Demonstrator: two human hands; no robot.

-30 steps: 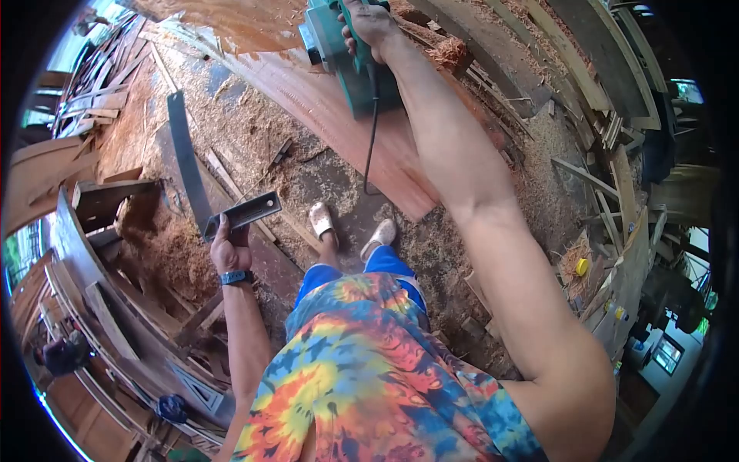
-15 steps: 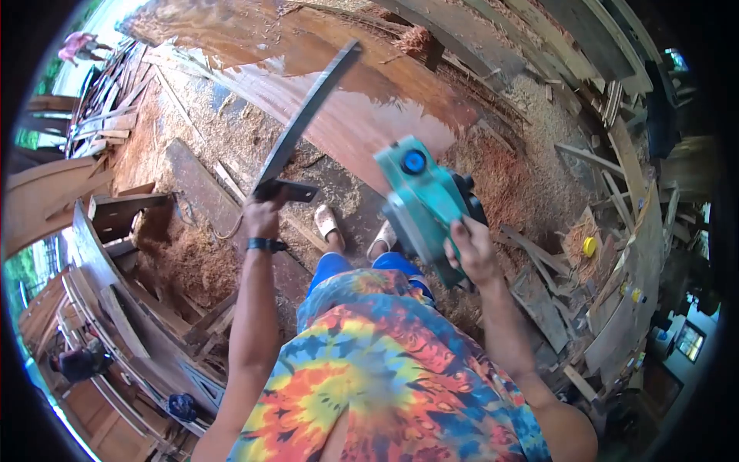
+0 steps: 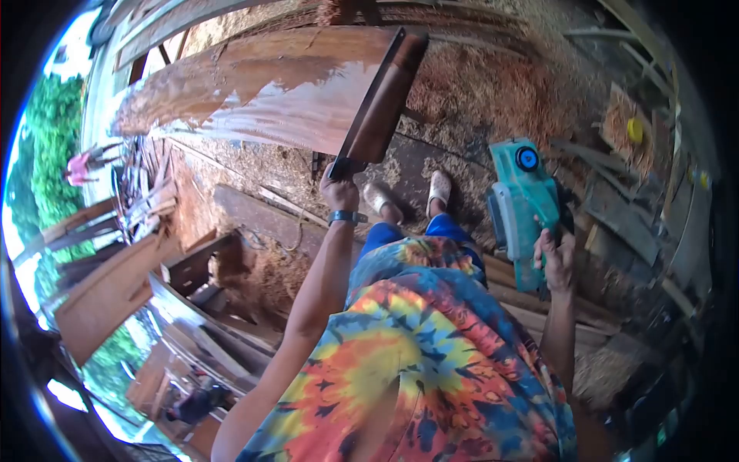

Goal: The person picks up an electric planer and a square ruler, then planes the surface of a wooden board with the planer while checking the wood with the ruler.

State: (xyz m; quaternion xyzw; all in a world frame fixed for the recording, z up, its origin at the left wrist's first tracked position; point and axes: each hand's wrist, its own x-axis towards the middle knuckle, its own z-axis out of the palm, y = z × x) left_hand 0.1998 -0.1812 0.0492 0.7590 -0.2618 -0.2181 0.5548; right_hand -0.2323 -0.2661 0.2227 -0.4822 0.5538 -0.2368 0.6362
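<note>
My left hand (image 3: 339, 191) is closed round the near end of a long, dark carpenter's square (image 3: 370, 102). Its blade crosses the end of a wide reddish-brown plank (image 3: 292, 96); whether it presses on the wood, I cannot tell. Part of the plank's top is pale and planed, the rest darker and rough. Off to the right, my right hand (image 3: 557, 260) grips a teal electric planer (image 3: 527, 208) by its handle, apart from the plank. The planer's underside is hidden.
Shavings (image 3: 493, 85) and sawdust cover the floor round my feet (image 3: 439, 192). Scrap boards (image 3: 620, 215) lie at the right, beside a yellow round object (image 3: 634, 130). More lumber (image 3: 108, 292) is stacked at the left. A person in pink (image 3: 79, 165) is in the far left background.
My view has turned, and the plank appears more level. The square has come over the plank's end. The planer has moved right, away from the plank.
</note>
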